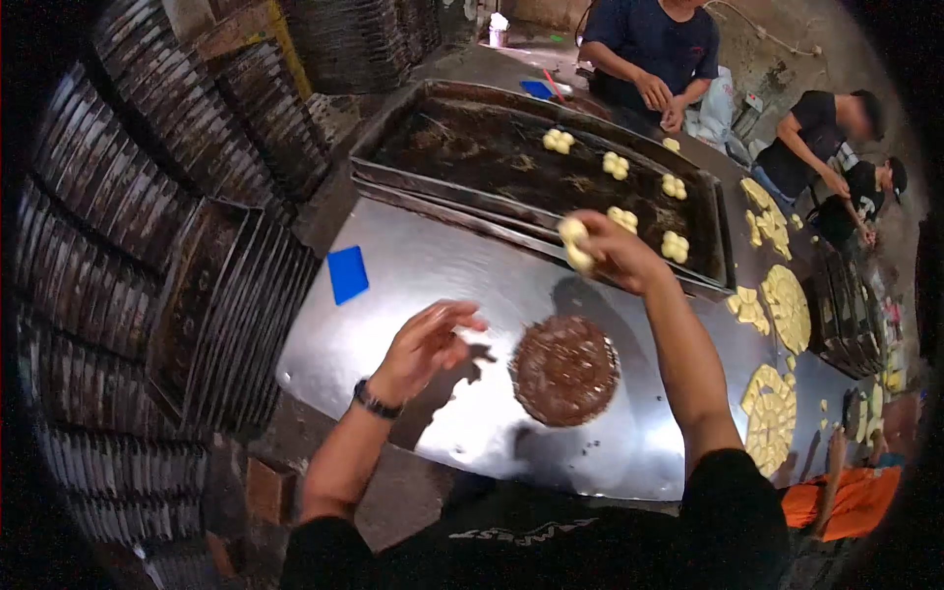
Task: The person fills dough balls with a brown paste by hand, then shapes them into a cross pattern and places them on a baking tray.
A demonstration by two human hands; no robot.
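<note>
1. The right hand [615, 251] is stretched forward, fingers curled around a pale dough piece [573, 243], holding it at the near edge of the baking tray [462, 147].
2. The left hand [428, 339] hovers over the worktop [423, 275], fingers loosely spread and half open, holding nothing that can be seen.
3. Between the hands and a little nearer the body lies a dark round disc [564, 370], flat on the worktop and bare of dough.
4. On the tray beyond the right hand sit five dough clusters [675, 246], all in its right-hand part; the two nearest lie just past the right hand.
5. The left part of the tray, ahead of the left hand, is dark and unfilled, so by the look of it only a small share of the tray is loaded and most places are left to fill.
6. To the right of the right arm more rounds of cut dough [769, 413] lie on the worktop, apparently not yet moved to a tray.
7. A blue scraper [347, 273] lies on the worktop left of and beyond the left hand, well apart from it.
8. Stacked trays [221, 295] stand further left. Other people [654, 49] work at the far end, beyond the tray.
</note>
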